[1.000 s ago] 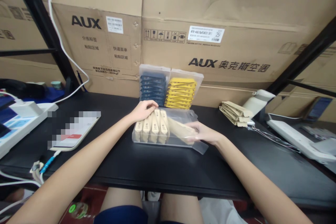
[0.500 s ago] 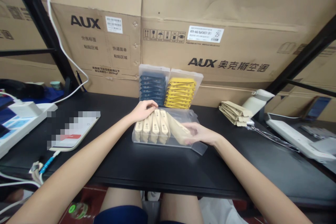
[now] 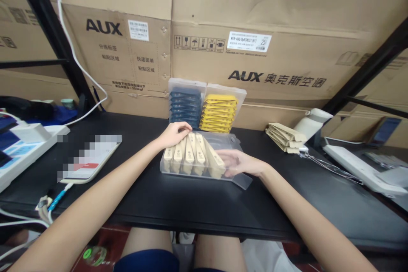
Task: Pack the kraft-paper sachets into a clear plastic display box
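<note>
A clear plastic box lies on the black table, holding several tan sachets stood on edge. My left hand rests curled on the box's far left corner, fingers over the sachet tops. My right hand reaches into the box's open right end, its fingers against the rightmost sachet, which leans on the row. The box's flap hangs open under my right wrist.
Two clear boxes stand against the cardboard cartons behind: one of dark blue sachets, one of yellow sachets. A loose stack of tan sachets lies at right beside a white device. A phone and white power strip lie left.
My right hand has pushed the rightmost tan sachet leftward in the box, from lying slanted to leaning up against the row. My left hand stayed put.
</note>
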Demonstrator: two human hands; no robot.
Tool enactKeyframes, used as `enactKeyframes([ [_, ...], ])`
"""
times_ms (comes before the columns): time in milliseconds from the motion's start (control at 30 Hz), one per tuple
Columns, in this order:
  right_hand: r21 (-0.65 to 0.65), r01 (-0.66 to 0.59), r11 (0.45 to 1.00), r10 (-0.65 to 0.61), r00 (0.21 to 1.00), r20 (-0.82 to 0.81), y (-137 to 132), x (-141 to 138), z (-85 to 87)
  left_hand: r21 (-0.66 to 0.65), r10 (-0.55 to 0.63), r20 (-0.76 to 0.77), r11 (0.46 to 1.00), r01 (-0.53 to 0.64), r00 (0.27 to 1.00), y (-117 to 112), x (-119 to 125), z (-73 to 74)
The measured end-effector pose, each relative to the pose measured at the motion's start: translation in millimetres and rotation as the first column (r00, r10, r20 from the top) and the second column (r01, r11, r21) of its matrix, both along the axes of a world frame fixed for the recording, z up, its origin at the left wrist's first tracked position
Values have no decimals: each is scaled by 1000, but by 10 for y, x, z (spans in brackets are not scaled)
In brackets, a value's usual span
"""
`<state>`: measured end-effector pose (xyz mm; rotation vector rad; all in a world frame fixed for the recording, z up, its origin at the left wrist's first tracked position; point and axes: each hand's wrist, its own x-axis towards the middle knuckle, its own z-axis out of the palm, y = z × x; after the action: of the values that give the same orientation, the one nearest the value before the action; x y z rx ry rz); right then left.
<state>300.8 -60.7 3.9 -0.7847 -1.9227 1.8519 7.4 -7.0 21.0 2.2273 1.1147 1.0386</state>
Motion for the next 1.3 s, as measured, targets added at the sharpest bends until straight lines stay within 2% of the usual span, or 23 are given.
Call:
enactKeyframes([
  [300,-10,50,999,-49,997,51,-23,6,37,-10,-3,11,1000,3,1000,-2,-2,-6],
  [567,-14,10,1000,-10,999,34,-9,4,16,-4,-7,17,1000,7,1000,15,-1,-20],
  [900,34,220,975,-220,975,-10,-68,-184,-42,-9,-11,26,1000,12,1000,30,-7,-37],
  [1300,81,148,986,-148,989,-7,-73,-212,-22,-14,-2,25,1000,3,1000,11,4,-22],
])
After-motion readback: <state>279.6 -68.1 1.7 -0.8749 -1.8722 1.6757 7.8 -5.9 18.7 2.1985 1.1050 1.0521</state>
